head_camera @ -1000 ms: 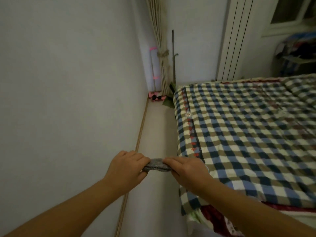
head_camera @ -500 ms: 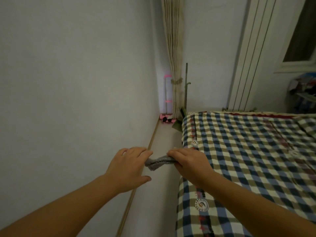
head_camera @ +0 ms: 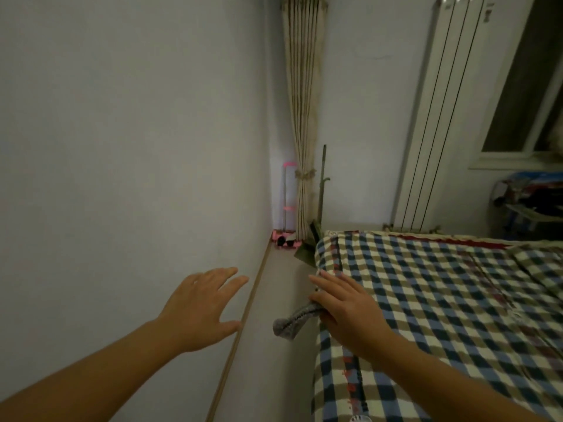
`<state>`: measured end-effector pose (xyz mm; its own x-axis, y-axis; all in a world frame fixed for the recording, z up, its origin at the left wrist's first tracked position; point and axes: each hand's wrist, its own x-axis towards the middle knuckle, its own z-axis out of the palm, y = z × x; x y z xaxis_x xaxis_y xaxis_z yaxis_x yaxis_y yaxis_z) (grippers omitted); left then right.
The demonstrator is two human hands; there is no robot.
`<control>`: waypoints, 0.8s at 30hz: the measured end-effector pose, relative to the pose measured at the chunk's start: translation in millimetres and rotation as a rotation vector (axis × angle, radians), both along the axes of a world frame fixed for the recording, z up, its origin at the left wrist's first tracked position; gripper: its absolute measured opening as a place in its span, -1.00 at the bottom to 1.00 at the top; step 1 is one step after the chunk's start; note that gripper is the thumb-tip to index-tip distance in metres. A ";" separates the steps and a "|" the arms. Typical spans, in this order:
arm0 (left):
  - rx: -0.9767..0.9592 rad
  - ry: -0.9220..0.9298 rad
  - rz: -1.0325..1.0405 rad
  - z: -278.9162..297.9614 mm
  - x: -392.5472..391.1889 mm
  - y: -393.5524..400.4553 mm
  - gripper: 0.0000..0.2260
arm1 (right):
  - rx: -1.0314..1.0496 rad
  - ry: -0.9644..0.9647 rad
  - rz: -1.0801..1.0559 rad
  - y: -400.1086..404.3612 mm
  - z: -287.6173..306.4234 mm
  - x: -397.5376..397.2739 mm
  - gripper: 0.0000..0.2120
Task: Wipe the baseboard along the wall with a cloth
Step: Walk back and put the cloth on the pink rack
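Left hand (head_camera: 203, 306) spread flat; right hand (head_camera: 344, 309) holds cloth (head_camera: 292, 320)

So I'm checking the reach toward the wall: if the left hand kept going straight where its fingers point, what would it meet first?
Probably the baseboard: the left hand, fingers straight, points forward and right toward the strip where the wall meets the floor. Depth is unclear, so the wall might come first.

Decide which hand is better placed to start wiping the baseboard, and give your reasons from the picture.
Probably the right hand: it already holds the cloth, though it is beside the bed. The left hand is nearer the baseboard, but its fingers are spread and hold nothing.
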<state>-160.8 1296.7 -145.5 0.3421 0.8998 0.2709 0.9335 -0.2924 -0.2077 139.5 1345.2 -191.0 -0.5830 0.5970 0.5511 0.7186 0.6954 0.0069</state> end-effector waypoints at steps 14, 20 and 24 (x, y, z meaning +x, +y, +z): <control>-0.087 -0.079 -0.083 3.5 -64.7 152.9 -0.29 | -0.025 -0.059 -0.199 109.7 27.6 -66.8 -0.73; -0.123 -0.097 -0.044 -7.4 -80.3 189.1 -0.25 | -0.037 -0.027 -0.197 145.8 15.7 -71.2 -0.66; -0.115 -0.105 -0.063 -15.8 -76.2 217.3 -0.22 | -0.052 -0.007 -0.213 176.6 5.8 -63.1 -0.69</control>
